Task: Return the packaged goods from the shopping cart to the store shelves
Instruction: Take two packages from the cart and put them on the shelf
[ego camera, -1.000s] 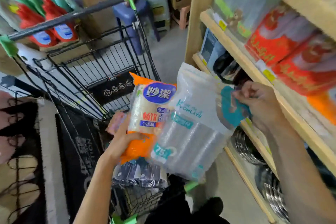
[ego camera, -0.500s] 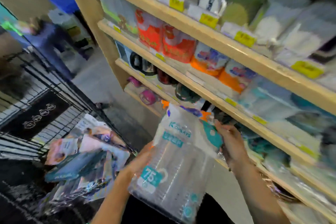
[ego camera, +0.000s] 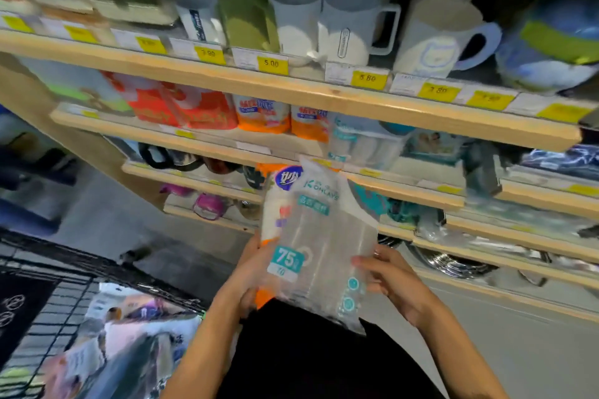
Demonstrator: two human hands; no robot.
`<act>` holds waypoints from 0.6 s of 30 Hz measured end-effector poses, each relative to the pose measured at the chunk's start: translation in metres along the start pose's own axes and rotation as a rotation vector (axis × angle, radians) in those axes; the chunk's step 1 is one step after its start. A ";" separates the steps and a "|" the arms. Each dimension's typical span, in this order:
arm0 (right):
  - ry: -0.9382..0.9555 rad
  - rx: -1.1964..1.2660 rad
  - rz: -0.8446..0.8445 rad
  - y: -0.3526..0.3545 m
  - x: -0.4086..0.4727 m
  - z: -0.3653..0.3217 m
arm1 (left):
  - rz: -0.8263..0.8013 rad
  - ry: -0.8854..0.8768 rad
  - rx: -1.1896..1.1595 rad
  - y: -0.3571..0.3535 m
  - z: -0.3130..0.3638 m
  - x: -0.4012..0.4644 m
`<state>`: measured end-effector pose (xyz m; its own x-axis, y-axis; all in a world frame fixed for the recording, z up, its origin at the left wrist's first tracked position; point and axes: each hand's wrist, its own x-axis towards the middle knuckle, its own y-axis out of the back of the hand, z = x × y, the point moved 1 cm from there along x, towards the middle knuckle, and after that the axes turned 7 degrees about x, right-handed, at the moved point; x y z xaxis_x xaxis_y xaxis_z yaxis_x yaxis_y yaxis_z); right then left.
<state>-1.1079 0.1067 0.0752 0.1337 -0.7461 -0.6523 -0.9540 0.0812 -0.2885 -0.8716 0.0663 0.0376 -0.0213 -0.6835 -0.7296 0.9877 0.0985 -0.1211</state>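
Black wire shopping cart [ego camera: 48, 269] bottom-left, contents blurred. Left hand [ego camera: 249, 282] grips orange-and-white packet [ego camera: 272, 217], mostly hidden behind clear plastic bag [ego camera: 321, 246] marked "KOHLAYS", "75". Right hand [ego camera: 389, 278] fingers curl round the bag's edge. Beyond: wooden shelves [ego camera: 291, 84], yellow tags "5.00", "5.80".

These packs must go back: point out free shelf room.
Only a bare strip of board before the red packs and orange packs. Mugs above stand packed; cup packs fill the right.
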 end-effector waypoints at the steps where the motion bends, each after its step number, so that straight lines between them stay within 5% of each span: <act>1: 0.017 0.074 0.043 0.003 0.002 -0.003 | -0.022 -0.028 -0.014 -0.001 0.006 0.004; 6: 0.110 0.269 0.226 0.041 0.008 -0.002 | -0.104 -0.143 -0.020 0.013 0.054 0.029; 18: 0.298 0.285 0.322 0.051 0.003 0.030 | -0.281 -0.377 0.148 0.033 0.157 0.101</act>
<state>-1.1482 0.1285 0.0376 -0.2764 -0.8059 -0.5235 -0.8176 0.4836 -0.3127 -0.8166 -0.1136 0.0655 -0.2594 -0.8859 -0.3845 0.9638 -0.2124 -0.1609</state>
